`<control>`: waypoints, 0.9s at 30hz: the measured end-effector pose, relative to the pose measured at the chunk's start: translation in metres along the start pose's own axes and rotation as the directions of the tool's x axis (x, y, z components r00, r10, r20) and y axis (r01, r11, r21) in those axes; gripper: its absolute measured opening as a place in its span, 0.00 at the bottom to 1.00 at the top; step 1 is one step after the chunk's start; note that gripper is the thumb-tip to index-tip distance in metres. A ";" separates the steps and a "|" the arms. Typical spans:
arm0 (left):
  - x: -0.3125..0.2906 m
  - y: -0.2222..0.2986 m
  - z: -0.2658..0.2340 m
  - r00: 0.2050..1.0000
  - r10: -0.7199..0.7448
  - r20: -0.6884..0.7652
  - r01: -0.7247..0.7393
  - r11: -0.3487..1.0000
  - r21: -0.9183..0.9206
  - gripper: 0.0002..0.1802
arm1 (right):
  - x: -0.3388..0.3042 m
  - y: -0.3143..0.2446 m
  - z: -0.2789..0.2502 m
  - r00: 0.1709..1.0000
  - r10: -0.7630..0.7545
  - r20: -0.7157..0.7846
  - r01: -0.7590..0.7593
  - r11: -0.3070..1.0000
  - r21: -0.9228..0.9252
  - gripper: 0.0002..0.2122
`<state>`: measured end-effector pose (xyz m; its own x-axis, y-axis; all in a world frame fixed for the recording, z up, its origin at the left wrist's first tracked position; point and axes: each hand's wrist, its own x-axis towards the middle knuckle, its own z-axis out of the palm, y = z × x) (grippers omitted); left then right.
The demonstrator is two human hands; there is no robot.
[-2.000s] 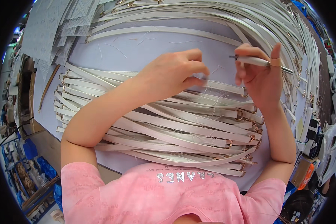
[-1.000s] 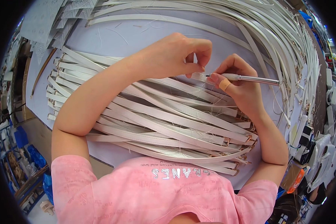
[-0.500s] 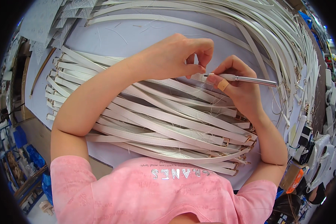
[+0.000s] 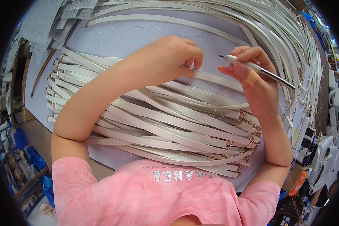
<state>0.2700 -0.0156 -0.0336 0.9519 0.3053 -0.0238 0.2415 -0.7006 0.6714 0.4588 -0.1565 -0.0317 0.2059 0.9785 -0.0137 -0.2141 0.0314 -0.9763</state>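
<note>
My left hand [image 4: 180,56] is closed in a pinch over the far side of the strap pile, on the end of a white strap [image 4: 220,81] that runs off to the right. Its fingertips partly hide that end. To the right, my right hand [image 4: 258,71] grips a pen-shaped tool [image 4: 254,67] with a white front, a silver rear and a thin dark tip. The tip points left, raised and apart from the strap. A tan bandage wraps the right thumb. Below both hands lies a pile of white straps [image 4: 158,120] with gold buckles [image 4: 229,144] and loose threads.
More white straps [image 4: 192,22] curve along the table's far and right sides. Patterned sheets [image 4: 39,22] are stacked at the far left. Thread scraps lie on the pale tabletop [image 4: 109,37]. Bags and boxes crowd the right edge, near an orange item [image 4: 300,182].
My right hand has moved right and up with the tool, away from the strap end and the left hand. The left hand has shifted slightly left.
</note>
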 end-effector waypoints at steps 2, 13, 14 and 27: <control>0.002 0.001 0.001 0.999 -0.022 0.024 0.022 1.000 0.003 0.08 | 0.001 0.001 0.001 1.000 -0.025 -0.005 0.026 0.997 0.072 0.05; 0.010 -0.013 0.008 0.990 0.128 -0.062 -0.130 0.991 -0.034 0.05 | 0.002 0.014 -0.011 0.981 0.175 0.081 -0.147 0.950 -0.274 0.06; 0.010 -0.013 0.008 0.990 0.127 -0.061 -0.129 0.991 -0.034 0.05 | 0.002 0.014 -0.011 0.981 0.175 0.081 -0.147 0.951 -0.273 0.06; 0.013 -0.013 0.009 0.996 0.087 -0.006 -0.087 0.993 -0.075 0.06 | 0.003 0.018 -0.010 0.988 0.136 0.077 -0.094 0.912 -0.400 0.06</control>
<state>0.2814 -0.0082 -0.0493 0.9681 0.2474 0.0393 0.1428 -0.6741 0.7247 0.4649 -0.1550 -0.0510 0.1004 0.9865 -0.1291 0.1673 -0.1447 -0.9752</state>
